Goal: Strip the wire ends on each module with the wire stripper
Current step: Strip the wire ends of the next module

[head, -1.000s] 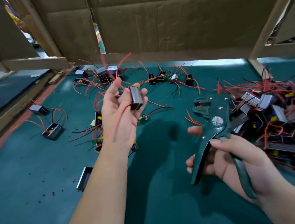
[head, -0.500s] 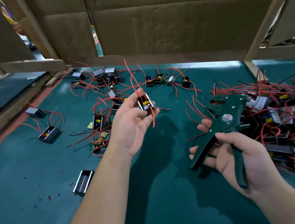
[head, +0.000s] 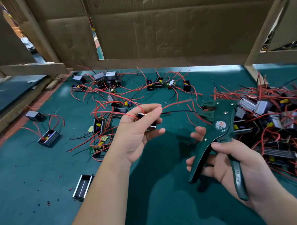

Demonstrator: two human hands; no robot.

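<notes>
L hand (head: 136, 135) pinches a small black module (head: 147, 123) betw. thumb & fingers, above the green mat (head: 165, 205). Its black wire (head: 178, 112) runs right, tip just at the head of the wire stripper (head: 219, 126); red wire (head: 178, 102) sticks out above it. R hand (head: 235, 166) grips the stripper's handles, head up. Pile of modules (head: 277, 123) w/ red leads lies at far right.

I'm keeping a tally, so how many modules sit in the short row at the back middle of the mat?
4, side by side on the green mat: leftmost module, second module, third module, rightmost module. Others could be hidden from view.
</notes>
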